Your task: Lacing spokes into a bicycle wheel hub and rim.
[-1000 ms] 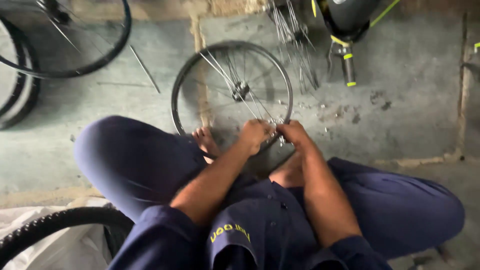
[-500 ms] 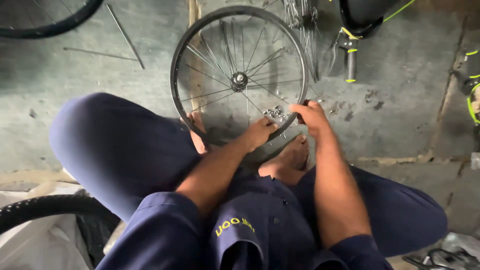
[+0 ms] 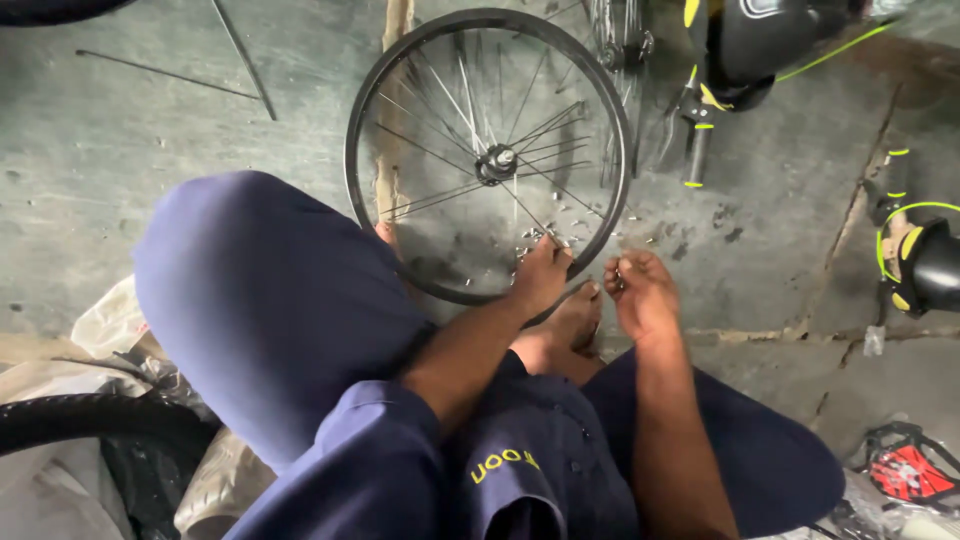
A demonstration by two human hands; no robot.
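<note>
A black bicycle wheel rim (image 3: 372,110) with thin spokes and a silver hub (image 3: 497,160) lies flat on the concrete floor in front of my knees. A small heap of metal bits (image 3: 560,236) sits inside the rim near its lower right edge. My left hand (image 3: 542,280) reaches over the rim, its fingertips down on that heap and hidden from view. My right hand (image 3: 640,295) hovers just outside the rim, its fingertips pinched together on what looks like one small metal bit. My bare foot (image 3: 572,322) rests between the two hands.
A black bicycle with yellow-green cables (image 3: 740,50) and a handlebar grip (image 3: 695,155) lies beyond the wheel at the upper right. Another black and yellow part (image 3: 925,265) is at the right edge. Loose spokes (image 3: 170,70) lie at the upper left. A tyre (image 3: 80,415) and plastic sheeting are at the lower left.
Both hands have come off the rim's near edge. The left hand has gone inside the rim to the metal bits, and the right hand has drawn back outside it. The view has tilted down.
</note>
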